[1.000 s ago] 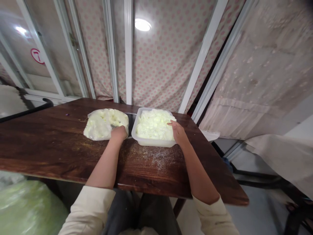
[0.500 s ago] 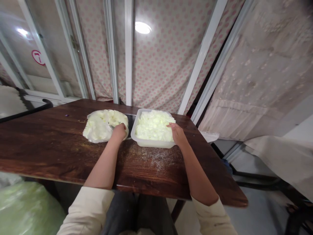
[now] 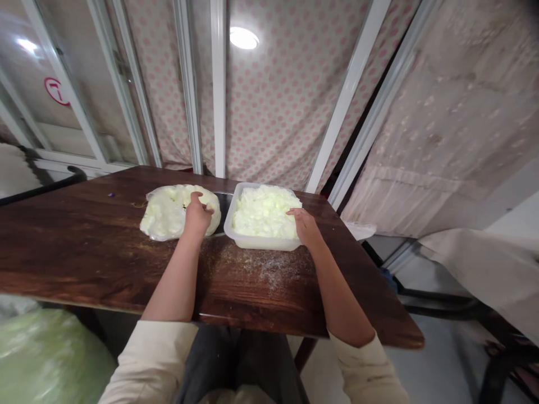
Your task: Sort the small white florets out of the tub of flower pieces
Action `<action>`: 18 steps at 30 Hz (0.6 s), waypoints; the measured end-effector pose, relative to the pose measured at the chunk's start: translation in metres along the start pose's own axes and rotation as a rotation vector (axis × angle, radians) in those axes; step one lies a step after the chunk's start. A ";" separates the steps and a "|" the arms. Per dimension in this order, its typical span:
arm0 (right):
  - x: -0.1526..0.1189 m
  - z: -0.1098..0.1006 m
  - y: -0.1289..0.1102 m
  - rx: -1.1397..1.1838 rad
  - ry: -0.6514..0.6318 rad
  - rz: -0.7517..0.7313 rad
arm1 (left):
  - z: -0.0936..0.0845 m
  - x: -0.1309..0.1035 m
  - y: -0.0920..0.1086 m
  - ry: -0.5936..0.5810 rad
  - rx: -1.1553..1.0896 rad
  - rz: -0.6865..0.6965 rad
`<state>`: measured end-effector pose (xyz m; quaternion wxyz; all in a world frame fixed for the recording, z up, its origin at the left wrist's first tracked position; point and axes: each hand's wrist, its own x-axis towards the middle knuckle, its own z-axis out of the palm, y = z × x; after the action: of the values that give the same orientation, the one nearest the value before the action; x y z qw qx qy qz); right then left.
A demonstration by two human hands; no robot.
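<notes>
My left hand (image 3: 197,214) is over a clear plastic bag (image 3: 162,216) of pale, whitish-green stuff. Its fingers are apart and curve toward the bag's contents, with the thumb out to the right; I see nothing held in it. Right beside the bag stands a white plastic tub (image 3: 265,243), heaped with pale green-white shreds (image 3: 263,210) that look like chopped cabbage. My right hand (image 3: 305,224) rests at the tub's right rim, fingers stretched inward over the shreds. Part of a dark, flat tray-like thing (image 3: 224,207) shows between bag and tub.
Everything stands on a dark brown wooden table (image 3: 84,247), with whitish crumbs (image 3: 269,272) scattered in front of the tub. A big green plastic bag (image 3: 50,353) is at the lower left. Framed panes and a dotted curtain (image 3: 278,112) rise behind the table.
My left hand has moved slightly up and left over the bag, and its fingers have gone from closed to spread. My right hand stays at the tub's rim.
</notes>
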<state>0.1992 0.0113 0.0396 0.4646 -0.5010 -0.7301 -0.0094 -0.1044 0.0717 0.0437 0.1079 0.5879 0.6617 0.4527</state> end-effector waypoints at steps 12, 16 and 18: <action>0.000 0.001 0.001 0.011 -0.001 0.014 | -0.006 0.001 -0.005 0.211 -0.061 0.113; 0.000 0.000 0.000 0.003 -0.010 0.008 | -0.014 0.003 0.002 0.464 -0.285 0.090; 0.000 0.000 -0.001 0.001 -0.014 0.007 | -0.012 0.003 0.010 0.472 -0.507 0.056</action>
<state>0.1985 0.0109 0.0404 0.4599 -0.5034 -0.7315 -0.0039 -0.1067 0.0673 0.0590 0.0823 0.4394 0.5184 0.7290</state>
